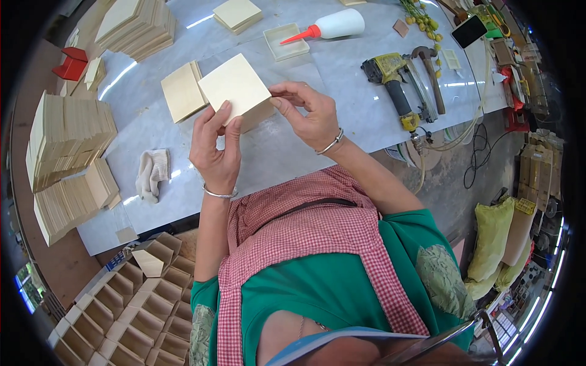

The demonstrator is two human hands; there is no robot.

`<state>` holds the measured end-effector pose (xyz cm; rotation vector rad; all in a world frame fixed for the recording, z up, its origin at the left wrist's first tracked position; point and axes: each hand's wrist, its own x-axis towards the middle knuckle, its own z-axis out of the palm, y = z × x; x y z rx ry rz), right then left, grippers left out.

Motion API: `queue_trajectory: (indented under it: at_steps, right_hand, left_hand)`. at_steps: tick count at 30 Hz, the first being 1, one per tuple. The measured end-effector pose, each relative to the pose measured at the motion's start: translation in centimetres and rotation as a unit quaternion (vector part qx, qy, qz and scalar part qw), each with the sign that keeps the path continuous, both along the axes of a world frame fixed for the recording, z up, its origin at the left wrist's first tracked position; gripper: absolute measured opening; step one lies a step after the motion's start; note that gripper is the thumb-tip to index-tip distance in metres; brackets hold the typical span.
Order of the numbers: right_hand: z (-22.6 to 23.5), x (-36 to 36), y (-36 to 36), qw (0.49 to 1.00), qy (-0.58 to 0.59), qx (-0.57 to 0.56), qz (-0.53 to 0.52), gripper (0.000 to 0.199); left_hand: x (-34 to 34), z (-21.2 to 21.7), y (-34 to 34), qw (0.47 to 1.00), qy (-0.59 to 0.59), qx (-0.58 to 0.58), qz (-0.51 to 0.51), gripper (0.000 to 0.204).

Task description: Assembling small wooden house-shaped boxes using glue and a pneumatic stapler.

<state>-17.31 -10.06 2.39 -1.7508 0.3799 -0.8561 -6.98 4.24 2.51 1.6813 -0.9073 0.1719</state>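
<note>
Square-topped wooden piece (pixel 234 84) was held inside the near edge of the bench (pixel 334 72), my left hand (pixel 215 149) pinching its near side, my right hand (pixel 314 116) its right corner.

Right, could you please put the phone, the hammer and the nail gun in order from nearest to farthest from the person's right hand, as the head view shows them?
1. Nail gun: to the right of the right hand.
2. Hammer: just past the nail gun, on its right.
3. Phone: farthest, up and to the right of the hammer.
</note>
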Motion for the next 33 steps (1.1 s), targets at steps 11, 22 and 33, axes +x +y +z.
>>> queue_trajectory:
  at_steps: [11, 22, 33]
  right_hand:
    - [-0.6, 0.6, -0.4, 0.971, -0.079, -0.216, -0.064, 0.013]
    - [-0.5, 0.4, -0.4, 0.962, -0.066, -0.256, -0.063, 0.015]
    - [0.1, -0.6, 0.6, 0.989, -0.031, -0.138, -0.034, 0.023]
  left_hand:
    - [-0.1, 0.0, 0.1, 1.0, 0.01, 0.001, 0.0, 0.024]
    - [-0.1, -0.1, 0.2, 1.0, 0.028, 0.004, -0.002, 0.024]
    - [0.0, -0.6, 0.1, 1.0, 0.025, -0.002, 0.004, 0.023]
